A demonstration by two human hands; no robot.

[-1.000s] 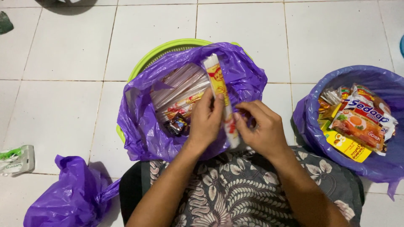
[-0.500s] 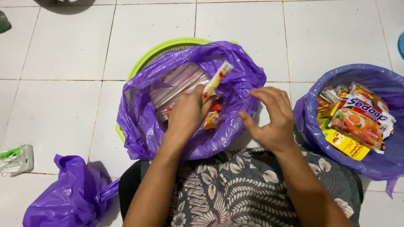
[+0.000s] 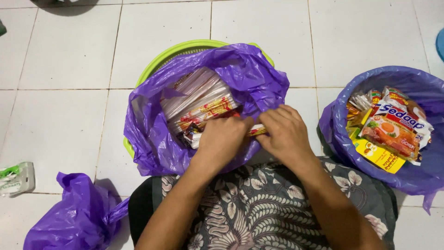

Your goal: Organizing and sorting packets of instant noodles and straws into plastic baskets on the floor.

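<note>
A green round basket (image 3: 159, 62) lined with a purple plastic bag (image 3: 249, 76) stands on the tiled floor in front of me. Inside lie bundles of long thin sachets (image 3: 196, 95) in clear and yellow-red wrappers. My left hand (image 3: 222, 141) and my right hand (image 3: 284, 132) meet at the bag's near edge. Both are closed on one long yellow-red sachet strip (image 3: 257, 130), which shows between them, lying sideways. Most of the strip is hidden under my fingers.
At the right stands a second purple-lined basket (image 3: 351, 88) full of noodle packets (image 3: 393, 127) and small sachets. A crumpled purple bag (image 3: 74, 215) lies at the lower left, beside a green-and-white wrapper (image 3: 16, 178). My patterned cloth lap (image 3: 259, 208) fills the foreground.
The sachet strip stood upright in my left hand, then tipped toward the bag. It now lies sideways at the bag's near edge, and my right hand has come back onto it.
</note>
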